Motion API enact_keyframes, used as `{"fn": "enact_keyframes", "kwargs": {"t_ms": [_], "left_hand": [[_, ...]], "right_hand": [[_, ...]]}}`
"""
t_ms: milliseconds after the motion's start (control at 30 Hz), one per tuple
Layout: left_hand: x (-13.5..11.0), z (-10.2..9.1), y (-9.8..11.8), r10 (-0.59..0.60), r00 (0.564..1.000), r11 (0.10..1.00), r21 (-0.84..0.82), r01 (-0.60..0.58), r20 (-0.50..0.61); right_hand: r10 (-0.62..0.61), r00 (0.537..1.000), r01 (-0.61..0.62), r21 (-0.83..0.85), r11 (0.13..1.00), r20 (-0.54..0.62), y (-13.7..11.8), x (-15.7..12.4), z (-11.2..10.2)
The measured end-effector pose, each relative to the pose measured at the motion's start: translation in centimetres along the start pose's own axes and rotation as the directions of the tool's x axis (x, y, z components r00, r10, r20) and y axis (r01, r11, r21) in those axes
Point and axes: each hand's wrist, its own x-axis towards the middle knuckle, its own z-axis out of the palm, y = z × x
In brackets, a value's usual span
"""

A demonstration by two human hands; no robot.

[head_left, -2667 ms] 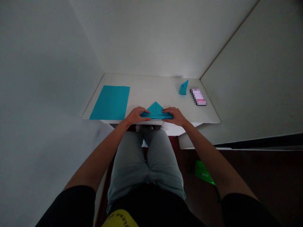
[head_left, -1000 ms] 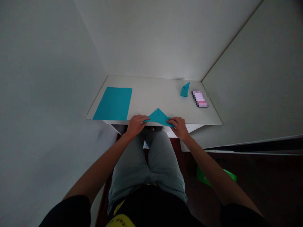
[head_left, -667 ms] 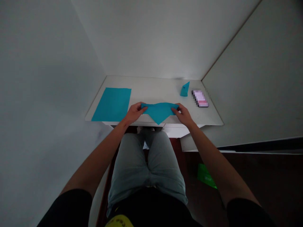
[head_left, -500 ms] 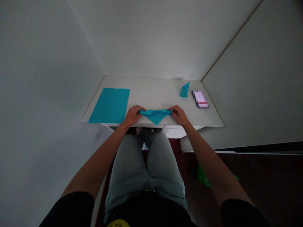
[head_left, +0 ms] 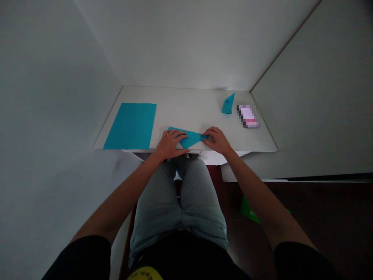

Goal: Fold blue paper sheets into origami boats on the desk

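Folded blue paper point(head_left: 191, 137) lies on the white desk point(head_left: 186, 111), its right end pinched by the right hand point(head_left: 216, 140), its left end under the spread left hand point(head_left: 171, 145). Beyond the pinch sits a small folded piece point(head_left: 228, 105), with a phone point(head_left: 248, 116) farther right; left of the left hand lies a flat sheet point(head_left: 131, 126).

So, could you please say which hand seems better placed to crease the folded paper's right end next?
Probably the right hand: it pinches that end of the folded paper, while the left hand lies spread across its left part.
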Motion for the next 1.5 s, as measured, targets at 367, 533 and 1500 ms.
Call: {"fn": "enact_keyframes", "kwargs": {"t_ms": [367, 533, 1500], "left_hand": [[0.5, 0.7, 0.5, -0.015, 0.997, 1.0, -0.005, 0.015, -0.072], [0.3, 0.8, 0.4, -0.049, 0.995, 0.998, 0.025, 0.051, -0.084], [0.7, -0.6, -1.6, 0.043, 0.999, 0.999, 0.031, -0.043, 0.026]], "right_hand": [[-0.027, 0.998, 0.024, 0.057, 0.998, 0.048, -0.7, -0.2, -0.8], [-0.003, 0.999, -0.001, 0.087, 0.996, 0.048, -0.1, 0.0, -0.4], [0.23, 0.973, -0.228, 0.155, 0.961, 0.01, 0.4, 0.5, -0.1]]}}
